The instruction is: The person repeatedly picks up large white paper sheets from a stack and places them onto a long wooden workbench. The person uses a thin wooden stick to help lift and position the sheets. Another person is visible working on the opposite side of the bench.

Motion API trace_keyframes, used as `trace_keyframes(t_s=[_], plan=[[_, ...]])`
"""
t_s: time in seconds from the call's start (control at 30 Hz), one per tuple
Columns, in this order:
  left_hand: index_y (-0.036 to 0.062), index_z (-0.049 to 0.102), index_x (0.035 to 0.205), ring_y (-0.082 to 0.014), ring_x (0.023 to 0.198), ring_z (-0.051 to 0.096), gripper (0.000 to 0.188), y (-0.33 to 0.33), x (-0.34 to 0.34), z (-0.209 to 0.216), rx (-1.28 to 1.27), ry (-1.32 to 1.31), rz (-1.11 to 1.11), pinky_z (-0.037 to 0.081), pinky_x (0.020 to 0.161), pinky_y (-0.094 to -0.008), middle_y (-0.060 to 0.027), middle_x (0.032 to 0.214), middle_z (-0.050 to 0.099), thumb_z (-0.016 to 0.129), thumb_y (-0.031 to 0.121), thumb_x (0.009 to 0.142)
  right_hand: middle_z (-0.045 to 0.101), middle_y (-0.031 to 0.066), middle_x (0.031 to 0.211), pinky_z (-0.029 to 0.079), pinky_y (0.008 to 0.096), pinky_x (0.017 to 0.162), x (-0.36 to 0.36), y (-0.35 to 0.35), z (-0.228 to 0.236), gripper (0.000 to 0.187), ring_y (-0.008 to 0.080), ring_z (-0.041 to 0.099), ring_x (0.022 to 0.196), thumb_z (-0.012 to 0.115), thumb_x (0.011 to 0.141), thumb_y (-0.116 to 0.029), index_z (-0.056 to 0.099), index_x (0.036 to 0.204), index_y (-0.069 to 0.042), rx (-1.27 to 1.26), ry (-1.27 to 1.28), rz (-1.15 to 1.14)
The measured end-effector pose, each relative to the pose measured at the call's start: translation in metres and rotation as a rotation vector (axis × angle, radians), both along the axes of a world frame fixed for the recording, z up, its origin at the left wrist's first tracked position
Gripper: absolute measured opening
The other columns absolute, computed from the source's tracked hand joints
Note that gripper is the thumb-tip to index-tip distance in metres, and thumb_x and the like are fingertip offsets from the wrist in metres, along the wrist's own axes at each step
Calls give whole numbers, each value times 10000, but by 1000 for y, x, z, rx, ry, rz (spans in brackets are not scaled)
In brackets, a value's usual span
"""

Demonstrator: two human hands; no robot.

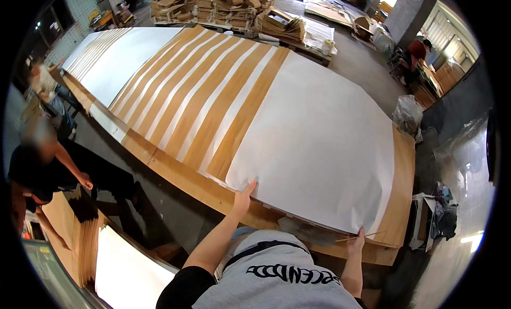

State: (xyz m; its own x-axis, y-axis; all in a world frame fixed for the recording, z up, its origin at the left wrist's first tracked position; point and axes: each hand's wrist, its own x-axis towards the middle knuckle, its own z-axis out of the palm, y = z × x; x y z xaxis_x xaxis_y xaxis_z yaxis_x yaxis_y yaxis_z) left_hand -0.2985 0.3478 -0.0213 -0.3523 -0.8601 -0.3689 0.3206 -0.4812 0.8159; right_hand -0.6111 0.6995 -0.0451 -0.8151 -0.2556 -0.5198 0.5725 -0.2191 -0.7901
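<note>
Your left hand (244, 196) and right hand (355, 241) each pinch the near edge of a large white paper sheet (319, 144), already laid flat over staggered brown-and-white sheets (197, 96) on the long table (175, 173).

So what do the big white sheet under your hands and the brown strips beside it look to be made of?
The white sheet looks like thin matte paper: it lies flat with soft ripples, and its near edge lifts slightly at the left hand and right hand. The brown strips look like kraft paper or thin cardboard, dull tan and without shine; which of the two I cannot tell.
</note>
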Motion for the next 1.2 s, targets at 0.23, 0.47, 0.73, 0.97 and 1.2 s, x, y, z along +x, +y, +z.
trace_keyframes(t_s=[0.23, 0.47, 0.73, 0.97, 1.2], plan=[[-25, 489, 1097, -140, 995, 461, 381, 1, -1, -10, 9, 125, 58, 349, 877, -263, -49, 1080, 507, 586, 196, 802, 543, 1, 1007, 420, 321, 722, -2, 2, -7, 302, 165, 510, 887, 511, 846, -327, 503, 1057, -112, -16, -1, -53], [-26, 443, 1133, -138, 978, 482, 394, -3, 13, -13, 28, 87, 64, 390, 842, -270, -57, 1084, 505, 563, 180, 819, 557, -8, 973, 409, 295, 711, 11, -15, 10, 287, 146, 513, 845, 502, 855, -308, 508, 1063, -111, -27, 37, 14], [46, 414, 837, -70, 399, 396, 171, -26, 54, 17, -76, -199, 315, 319, 357, -204, -14, 565, 428, 432, 207, 893, 522, 6, 900, 380, 286, 698, 13, -8, 17, 333, 141, 455, 765, 485, 864, -348, 505, 1053, -75, 126, 48, 37], [49, 407, 832, -117, 395, 448, 165, -31, 58, -5, 5, -171, 350, 364, 349, -231, -41, 558, 462, 406, 198, 902, 566, 18, 930, 425, 270, 701, 18, -19, 26, 271, 156, 522, 811, 511, 853, -294, 526, 1015, -77, 114, 16, 28], [41, 406, 873, -114, 402, 458, 162, -31, 55, 1, -9, -191, 394, 389, 356, -231, -43, 590, 483, 412, 201, 899, 537, 17, 1022, 388, 295, 807, -3, 3, 2, 369, 170, 494, 909, 525, 839, -335, 482, 1098, -77, 89, 31, 39]])
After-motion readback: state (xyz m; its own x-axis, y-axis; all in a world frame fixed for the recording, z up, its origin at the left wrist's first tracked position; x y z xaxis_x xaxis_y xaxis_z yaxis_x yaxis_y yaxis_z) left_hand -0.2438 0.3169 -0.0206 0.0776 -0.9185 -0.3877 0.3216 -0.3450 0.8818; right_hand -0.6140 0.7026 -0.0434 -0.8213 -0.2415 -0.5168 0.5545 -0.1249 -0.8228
